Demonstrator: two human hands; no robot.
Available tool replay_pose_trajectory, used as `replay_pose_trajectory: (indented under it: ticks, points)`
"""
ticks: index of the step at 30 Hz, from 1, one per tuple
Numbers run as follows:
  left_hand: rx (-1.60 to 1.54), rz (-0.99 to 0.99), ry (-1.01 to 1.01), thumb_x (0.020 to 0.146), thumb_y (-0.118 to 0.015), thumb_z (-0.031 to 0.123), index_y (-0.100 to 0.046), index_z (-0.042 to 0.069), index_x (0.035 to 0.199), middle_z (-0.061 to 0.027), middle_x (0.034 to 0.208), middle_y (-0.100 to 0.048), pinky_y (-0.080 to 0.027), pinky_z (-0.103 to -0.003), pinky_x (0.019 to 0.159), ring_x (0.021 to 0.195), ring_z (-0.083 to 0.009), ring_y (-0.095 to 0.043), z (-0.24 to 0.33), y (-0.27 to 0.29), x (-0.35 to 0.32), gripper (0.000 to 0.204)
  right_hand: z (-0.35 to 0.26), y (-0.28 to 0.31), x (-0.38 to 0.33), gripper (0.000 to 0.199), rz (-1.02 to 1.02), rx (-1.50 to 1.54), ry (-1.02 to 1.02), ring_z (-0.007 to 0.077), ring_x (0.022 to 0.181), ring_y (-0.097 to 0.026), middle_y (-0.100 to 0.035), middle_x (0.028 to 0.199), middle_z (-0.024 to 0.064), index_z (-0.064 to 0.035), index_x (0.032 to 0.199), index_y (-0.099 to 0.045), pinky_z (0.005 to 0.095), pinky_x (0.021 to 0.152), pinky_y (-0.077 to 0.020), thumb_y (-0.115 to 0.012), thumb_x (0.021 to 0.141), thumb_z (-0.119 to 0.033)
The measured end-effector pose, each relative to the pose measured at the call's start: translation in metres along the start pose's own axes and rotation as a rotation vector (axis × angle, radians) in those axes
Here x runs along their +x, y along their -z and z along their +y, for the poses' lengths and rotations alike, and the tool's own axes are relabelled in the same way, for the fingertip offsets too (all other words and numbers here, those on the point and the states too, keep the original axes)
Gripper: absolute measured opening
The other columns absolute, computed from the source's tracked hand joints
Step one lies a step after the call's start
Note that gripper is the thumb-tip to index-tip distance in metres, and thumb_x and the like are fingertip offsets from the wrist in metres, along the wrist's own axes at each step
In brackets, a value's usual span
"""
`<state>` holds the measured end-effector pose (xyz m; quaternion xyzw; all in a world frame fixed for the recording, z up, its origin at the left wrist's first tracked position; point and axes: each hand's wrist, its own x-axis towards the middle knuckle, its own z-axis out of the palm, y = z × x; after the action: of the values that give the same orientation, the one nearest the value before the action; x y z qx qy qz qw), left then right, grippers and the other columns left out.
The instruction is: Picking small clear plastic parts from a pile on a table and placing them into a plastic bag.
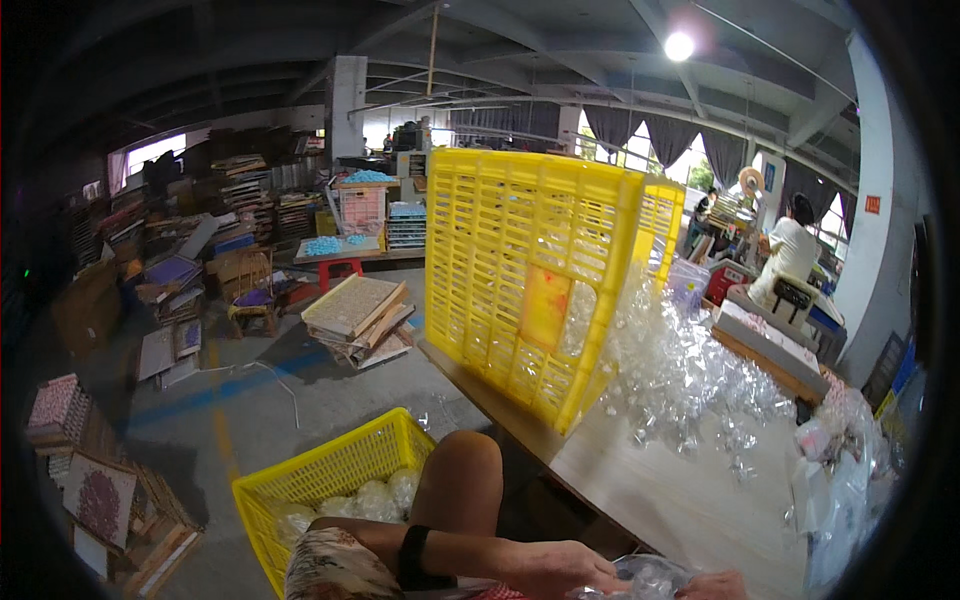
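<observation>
At the bottom edge my left hand (555,572) grips a clear plastic bag (650,578) filled with small clear plastic pieces. My right hand (712,587) is only partly in view at the bag's right side and touches it. A black band sits on my left wrist. In front of me a large yellow slatted crate (520,270) stands tipped on its side on the wooden table (660,490). Beside the crate a heap of clear plastic pieces (680,375) lies spread across the tabletop.
A second yellow basket (320,480) holding clear bags sits on the floor at my left knee. Stacked boards (358,318), framed panels and boxes crowd the floor at left. A person in a white shirt (790,250) sits at a bench far right. More bags (840,470) lie at the table's right.
</observation>
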<state>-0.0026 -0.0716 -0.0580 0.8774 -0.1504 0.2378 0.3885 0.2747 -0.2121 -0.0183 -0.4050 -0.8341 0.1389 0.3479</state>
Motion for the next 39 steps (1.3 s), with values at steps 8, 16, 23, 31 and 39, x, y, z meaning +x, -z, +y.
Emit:
replay_pose_trajectory:
  ticks: [8, 16, 23, 31, 39]
  points:
    - [0.206, -0.045, -0.235, 0.086, -0.062, 0.041, -0.06, 0.006, 0.112, -0.0119, 0.107, -0.062, -0.034, -0.046, 0.102, 0.103, -0.0314, -0.056, -0.043, -0.018, 0.001, 0.043, -0.023, 0.029, 0.024, 0.01, 0.051, -0.087, -0.035, 0.0322, 0.071, -0.061, -0.064, 0.071, 0.0101, -0.0031, 0.07, -0.06, 0.0397, 0.068, -0.0475, -0.061, 0.076, -0.012]
    - [0.613, -0.024, 0.055, 0.079, -0.056, 0.018, -0.048, 0.011, 0.076, -0.0012, 0.07, -0.053, -0.038, -0.043, 0.103, 0.076, -0.0168, -0.058, -0.03, 0.043, -0.011, 0.01, -0.029, 0.069, 0.032, 0.029, 0.184, 0.053, -0.068, 0.0256, 0.064, -0.058, -0.063, 0.068, 0.0095, -0.0007, 0.068, -0.058, 0.0355, 0.059, -0.0443, -0.058, 0.089, -0.021]
    - [0.797, 0.149, -0.072, 0.071, -0.062, 0.016, -0.057, 0.008, 0.081, 0.0016, 0.065, -0.043, -0.046, -0.031, 0.086, 0.068, -0.0131, -0.055, 0.05, 0.07, 0.028, 0.013, 0.029, 0.071, -0.056, 0.024, 0.84, -0.408, -0.43, 0.0259, 0.091, -0.057, -0.056, 0.066, 0.0069, -0.0012, 0.08, -0.061, 0.041, 0.101, -0.0349, -0.053, 0.094, -0.018]
    - [0.883, -0.124, 0.148, 0.068, -0.065, 0.016, -0.052, 0.014, 0.07, 0.0017, 0.058, -0.038, -0.04, -0.026, 0.067, 0.061, -0.0115, -0.049, 0.003, 0.046, 0.019, 0.013, 0.046, 0.044, 0.005, 0.005, -0.017, -0.389, -0.382, 0.0226, 0.067, -0.053, -0.058, 0.067, 0.0013, -0.0056, 0.083, -0.061, 0.0533, 0.109, -0.0244, -0.06, 0.082, -0.01]
    - [0.96, -0.182, 0.136, 0.067, -0.068, 0.018, -0.06, 0.012, 0.078, 0.0028, 0.061, -0.044, -0.038, -0.026, 0.065, 0.062, -0.0112, -0.05, 0.009, 0.051, 0.035, 0.015, 0.042, 0.032, 0.009, 0.019, -0.27, -0.444, -0.346, 0.02, 0.07, -0.054, -0.055, 0.062, -0.0026, -0.0124, 0.086, -0.066, 0.0551, 0.11, -0.0222, -0.074, 0.073, -0.024]
